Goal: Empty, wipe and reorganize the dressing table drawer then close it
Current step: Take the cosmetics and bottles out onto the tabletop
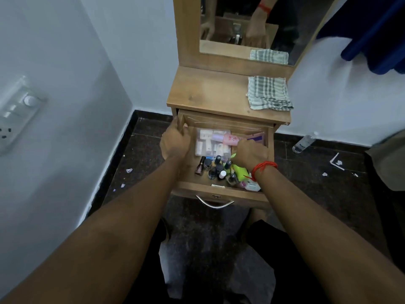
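Dresser drawer (220, 190) open w/ cosmetics (215, 167), L grip (174, 140) holding side

Grey-and-white checked cloth (269, 93), brown wood drawer (221, 190), pink tube (230, 139).

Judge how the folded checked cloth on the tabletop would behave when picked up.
The checked cloth is probably floppy: its folded layers splay unevenly at the edges. Likely light, and it may unfold if lifted by one corner.

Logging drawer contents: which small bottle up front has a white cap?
The bottle in the cluster's middle, close to the drawer front; its neighbours all have dark caps.
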